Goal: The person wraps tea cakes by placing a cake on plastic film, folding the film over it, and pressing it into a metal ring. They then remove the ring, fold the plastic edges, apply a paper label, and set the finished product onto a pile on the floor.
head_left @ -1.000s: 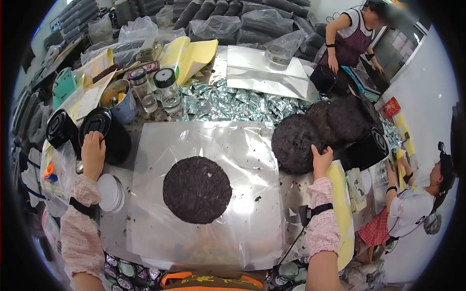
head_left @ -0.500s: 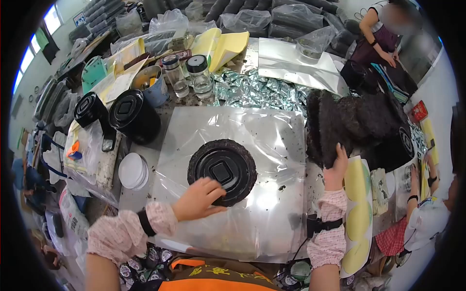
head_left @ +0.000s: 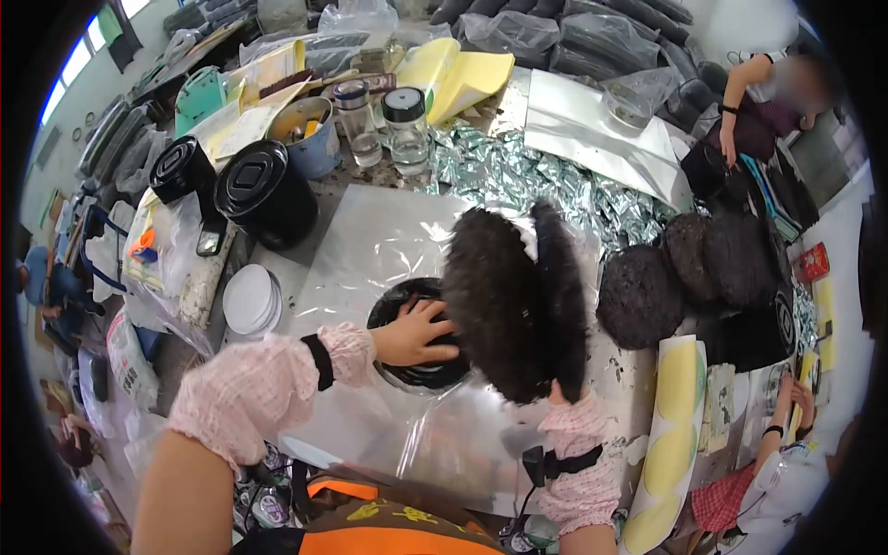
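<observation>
My left hand lies with spread fingers on a black round lid-like disc, which rests on clear plastic sheeting. Just right of it, my right hand grips two dark, fibrous round cakes, perhaps dried seaweed. The nearer cake is held upright and blurred by motion; the other cake stands almost edge-on beside it. Most of my right hand's fingers are hidden behind them. More dark round cakes sit in a group to the right.
Black canisters, glass jars and white discs stand left and behind. Crumpled silvery-green packets cover the back. A yellow label sheet lies at right. Other people work along the right side.
My right hand has swung left from the group of cakes, bringing two of them beside the black disc. My left hand has settled flatter on the disc. The view has shifted slightly.
</observation>
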